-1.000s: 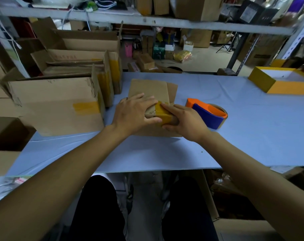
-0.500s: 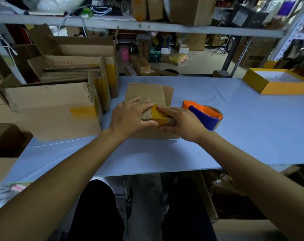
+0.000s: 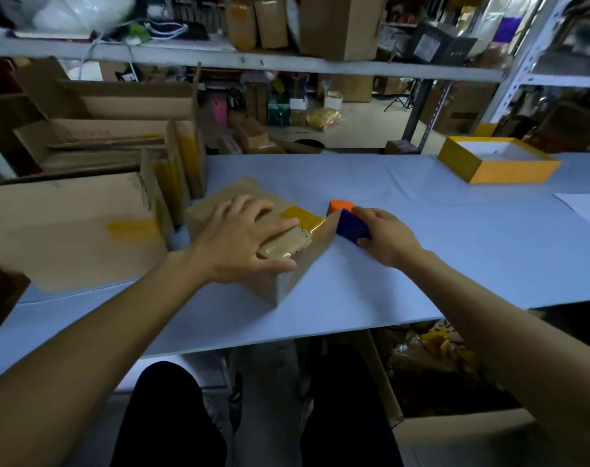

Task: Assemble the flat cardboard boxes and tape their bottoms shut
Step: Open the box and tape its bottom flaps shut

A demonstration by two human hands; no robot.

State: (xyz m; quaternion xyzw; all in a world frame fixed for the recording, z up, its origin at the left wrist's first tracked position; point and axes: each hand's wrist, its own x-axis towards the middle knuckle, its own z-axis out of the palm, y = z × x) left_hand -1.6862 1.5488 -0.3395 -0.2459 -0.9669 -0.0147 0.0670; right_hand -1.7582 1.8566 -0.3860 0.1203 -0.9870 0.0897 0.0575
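Pale blue table (image 3: 421,271) runs across a dim storeroom. Grey metal shelf (image 3: 287,64) overhead is crammed with cartons, and clutter litters the light floor (image 3: 364,129) behind.

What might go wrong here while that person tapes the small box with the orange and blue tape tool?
The small box sits skewed near the table edge, steadied only by the flat left hand, so it may slide or tip. The right hand grips the tape dispenser against the box's corner, so the yellow tape may wrinkle or go on crooked.
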